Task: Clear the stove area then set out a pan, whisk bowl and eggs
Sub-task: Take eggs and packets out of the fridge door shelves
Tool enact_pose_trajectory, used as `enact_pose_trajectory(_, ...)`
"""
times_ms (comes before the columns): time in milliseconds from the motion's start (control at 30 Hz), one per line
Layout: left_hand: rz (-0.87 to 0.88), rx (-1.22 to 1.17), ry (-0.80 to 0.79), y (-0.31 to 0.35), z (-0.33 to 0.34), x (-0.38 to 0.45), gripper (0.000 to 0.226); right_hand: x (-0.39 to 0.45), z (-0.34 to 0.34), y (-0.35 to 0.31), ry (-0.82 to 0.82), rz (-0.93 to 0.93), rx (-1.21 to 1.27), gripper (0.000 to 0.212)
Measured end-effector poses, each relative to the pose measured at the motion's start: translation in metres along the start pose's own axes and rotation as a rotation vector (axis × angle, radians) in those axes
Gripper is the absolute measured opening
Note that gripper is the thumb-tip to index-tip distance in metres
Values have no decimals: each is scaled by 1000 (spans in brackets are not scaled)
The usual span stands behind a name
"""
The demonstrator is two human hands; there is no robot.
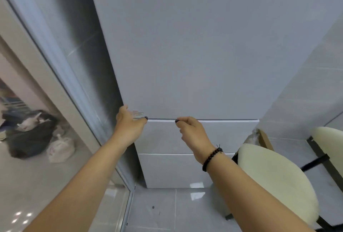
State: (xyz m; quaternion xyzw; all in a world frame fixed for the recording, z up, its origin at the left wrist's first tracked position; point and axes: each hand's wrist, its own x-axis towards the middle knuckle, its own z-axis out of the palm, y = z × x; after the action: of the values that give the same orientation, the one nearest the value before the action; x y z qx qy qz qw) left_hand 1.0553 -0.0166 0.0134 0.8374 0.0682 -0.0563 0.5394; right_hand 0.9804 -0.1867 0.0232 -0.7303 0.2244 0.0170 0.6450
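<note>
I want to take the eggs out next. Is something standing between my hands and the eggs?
Yes. No eggs are visible; the closed white fridge door stands in front of both hands. The left hand is at its lower left edge, the right hand at the seam below.

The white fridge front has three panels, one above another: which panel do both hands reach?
The tall top white door panel: the left hand holds its lower left corner and the right hand touches its bottom edge. The two short drawer fronts below are untouched.
</note>
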Motion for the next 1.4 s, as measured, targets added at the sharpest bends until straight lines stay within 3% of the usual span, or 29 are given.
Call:
enact_pose_trajectory(100,-16,-11,100,2,-10,19,95,18,17,-12,-73,-14,-42,25)
enact_pose_trajectory(200,13,-3,120,4,-13,35,98,33,27,-24,-112,-72,-106,29)
enact_pose_trajectory(500,104,-248,120,5,-17,67,38,53,36,-43,-230,-244,-269,34)
enact_pose_trajectory(633,118,-243,99,4,-25,69,32,45,34,-45,-228,-266,-293,34)
enact_pose_trajectory(800,94,-174,98,6,-33,64,50,25,37,-48,-126,-336,-284,41)
enact_pose_trajectory(1100,144,-203,80,-13,-52,2,35,-31,63,-41,98,-412,-297,69)
enact_pose_trajectory(1400,226,-190,-131,-22,-88,-71,40,-124,90,-28,220,-503,-285,81)
